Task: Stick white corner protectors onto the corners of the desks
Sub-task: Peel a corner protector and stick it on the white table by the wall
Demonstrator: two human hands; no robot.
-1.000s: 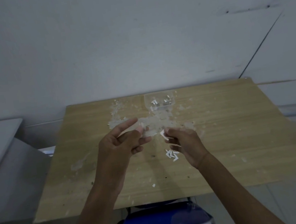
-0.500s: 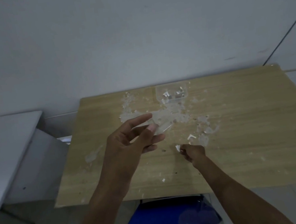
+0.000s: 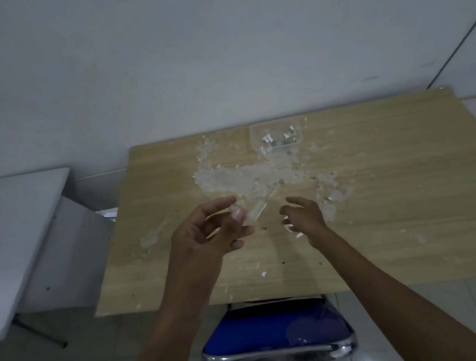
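The right hand (image 3: 303, 217) has dropped its white protector, now loosely open; left hand (image 3: 207, 235) pinches clear backing film (image 3: 254, 213)

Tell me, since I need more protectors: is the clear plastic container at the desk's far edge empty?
Not empty. The clear plastic container on the wooden desk shows a few small white pieces inside.
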